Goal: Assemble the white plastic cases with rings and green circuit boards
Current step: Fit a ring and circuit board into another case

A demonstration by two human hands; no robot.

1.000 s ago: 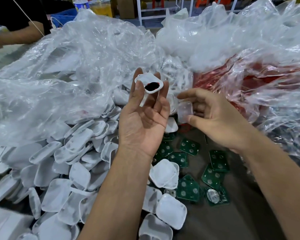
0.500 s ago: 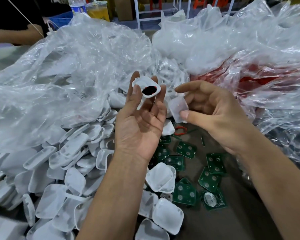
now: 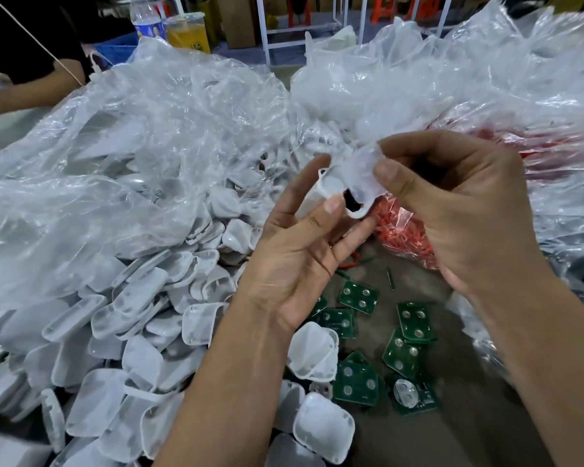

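Now | left hand fingers pinch case | right hand fingers pinch cover over case | above circuit boards

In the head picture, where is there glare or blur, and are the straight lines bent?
Head view: glare streaks the clear plastic bags; the translucent cover in the right hand is motion-blurred; the green circuit boards look sharp; the white frame leans from wide-angle distortion.

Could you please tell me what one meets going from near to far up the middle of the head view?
Loose white plastic case shell → green circuit boards → small white case held by both hands → crumpled clear plastic bags → white metal frame.
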